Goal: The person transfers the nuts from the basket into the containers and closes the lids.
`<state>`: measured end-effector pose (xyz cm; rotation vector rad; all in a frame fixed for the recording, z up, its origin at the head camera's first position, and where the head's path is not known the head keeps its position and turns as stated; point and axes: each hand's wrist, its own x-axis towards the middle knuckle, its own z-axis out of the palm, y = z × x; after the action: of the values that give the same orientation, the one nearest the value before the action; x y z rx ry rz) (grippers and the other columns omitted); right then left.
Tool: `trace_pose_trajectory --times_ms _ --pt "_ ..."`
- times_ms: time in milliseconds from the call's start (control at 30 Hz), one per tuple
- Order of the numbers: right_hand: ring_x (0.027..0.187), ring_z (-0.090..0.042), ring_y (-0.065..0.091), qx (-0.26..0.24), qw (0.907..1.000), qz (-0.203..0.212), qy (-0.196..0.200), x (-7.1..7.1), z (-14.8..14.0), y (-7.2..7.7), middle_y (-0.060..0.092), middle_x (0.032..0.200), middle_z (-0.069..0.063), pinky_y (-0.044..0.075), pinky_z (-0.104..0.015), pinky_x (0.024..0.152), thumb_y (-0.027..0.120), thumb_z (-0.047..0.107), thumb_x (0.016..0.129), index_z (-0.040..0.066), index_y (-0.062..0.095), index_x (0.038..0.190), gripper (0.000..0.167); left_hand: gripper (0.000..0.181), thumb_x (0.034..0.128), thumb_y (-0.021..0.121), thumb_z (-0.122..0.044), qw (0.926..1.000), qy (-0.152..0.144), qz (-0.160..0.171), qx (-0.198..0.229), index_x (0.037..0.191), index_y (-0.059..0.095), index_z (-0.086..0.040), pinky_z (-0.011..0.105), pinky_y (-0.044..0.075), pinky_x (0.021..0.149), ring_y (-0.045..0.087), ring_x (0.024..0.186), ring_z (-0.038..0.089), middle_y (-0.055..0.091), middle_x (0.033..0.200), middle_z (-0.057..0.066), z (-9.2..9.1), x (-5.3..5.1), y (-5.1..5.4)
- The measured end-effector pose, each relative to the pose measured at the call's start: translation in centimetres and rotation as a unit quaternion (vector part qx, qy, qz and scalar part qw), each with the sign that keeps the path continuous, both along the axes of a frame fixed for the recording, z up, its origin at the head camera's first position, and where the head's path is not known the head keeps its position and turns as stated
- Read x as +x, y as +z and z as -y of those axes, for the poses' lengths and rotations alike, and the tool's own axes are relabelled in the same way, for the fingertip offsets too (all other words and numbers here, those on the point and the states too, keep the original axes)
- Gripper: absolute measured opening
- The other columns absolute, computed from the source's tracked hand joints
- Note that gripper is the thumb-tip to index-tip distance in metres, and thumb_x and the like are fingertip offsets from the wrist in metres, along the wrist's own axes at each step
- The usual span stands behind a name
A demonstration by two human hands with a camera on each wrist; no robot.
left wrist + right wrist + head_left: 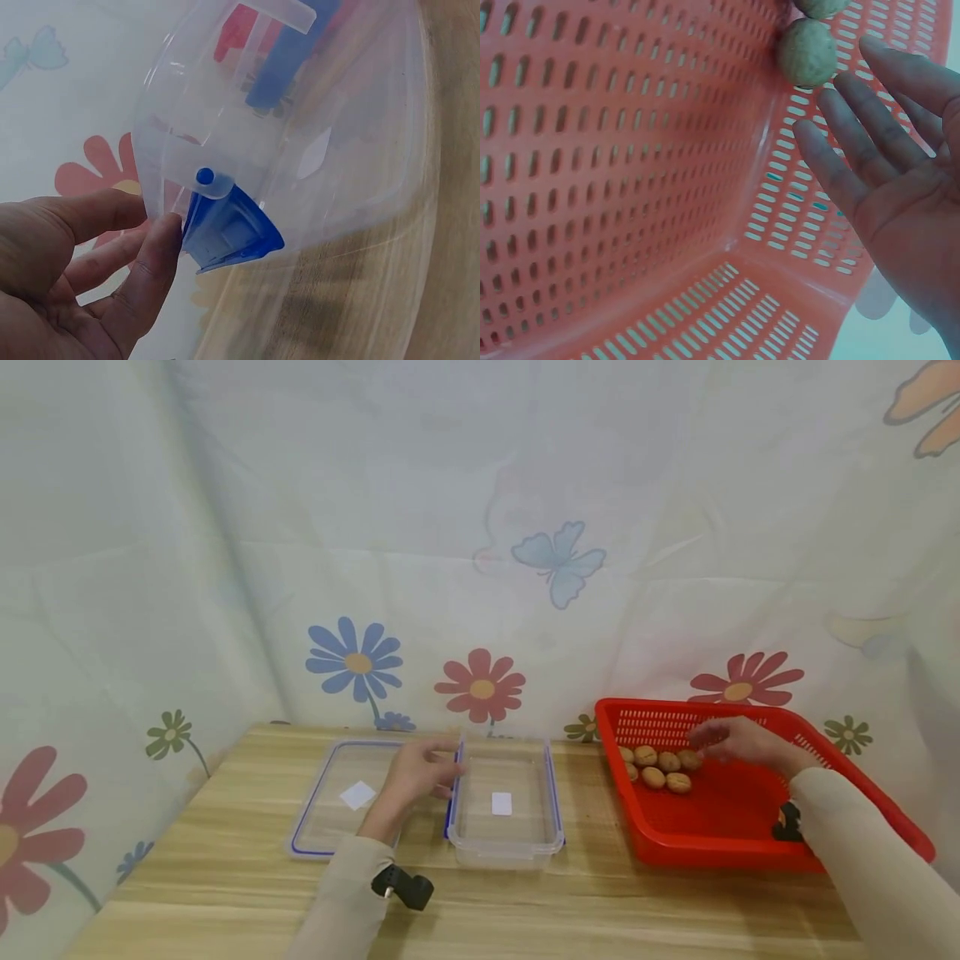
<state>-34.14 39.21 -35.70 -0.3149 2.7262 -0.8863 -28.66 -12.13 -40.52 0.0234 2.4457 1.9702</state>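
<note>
A clear plastic container (504, 857) with blue latches stands in the middle of the table, a white square (502, 803) showing at its bottom. At its left rim my left hand (412, 774) pinches the edge between thumb and finger, close to a blue latch (234, 234) in the left wrist view. Several walnuts (653, 777) lie in the left part of a red slotted basket (731, 845). Over that basket, my right hand (742, 743) hovers beside the walnuts. The right wrist view shows its fingers (866, 139) extended and apart from the nearest walnut (808, 54).
Left of the container lies a clear lid (318, 810) with a blue seal and a white square on it, partly behind my left hand. A flowered cloth (420, 568) hangs directly behind the wooden table (225, 877). The basket's raised walls surround the walnuts.
</note>
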Motion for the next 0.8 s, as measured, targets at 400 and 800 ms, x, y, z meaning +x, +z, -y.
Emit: trace_pose_trajectory --times_ms 400,800 --pt "0.107 -0.034 0.066 0.02 0.9996 0.013 -0.013 -0.38 0.17 -0.82 0.067 0.132 -0.025 0.061 -0.055 0.094 0.08 0.017 0.095 -0.006 0.064 0.14 0.053 0.043 0.0917 0.078 0.006 0.9999 -0.002 0.005 0.009 0.133 0.068 0.007 0.032 0.065 0.058 0.07 0.069 0.02 0.075 0.092 0.018 -0.12 -0.02 -0.12" --pt "0.099 -0.03 0.068 0.011 0.9982 0.052 -0.026 -0.46 0.41 -1.04 0.074 0.114 -0.013 0.061 -0.055 0.096 0.082 0.019 0.095 -0.002 0.073 0.123 0.037 0.041 0.0921 0.078 0.005 0.9999 0.009 0.005 0.001 0.132 0.069 0.006 0.031 0.064 0.057 0.069 0.066 0.019 0.074 0.093 0.018 -0.24 0.02 -0.12"
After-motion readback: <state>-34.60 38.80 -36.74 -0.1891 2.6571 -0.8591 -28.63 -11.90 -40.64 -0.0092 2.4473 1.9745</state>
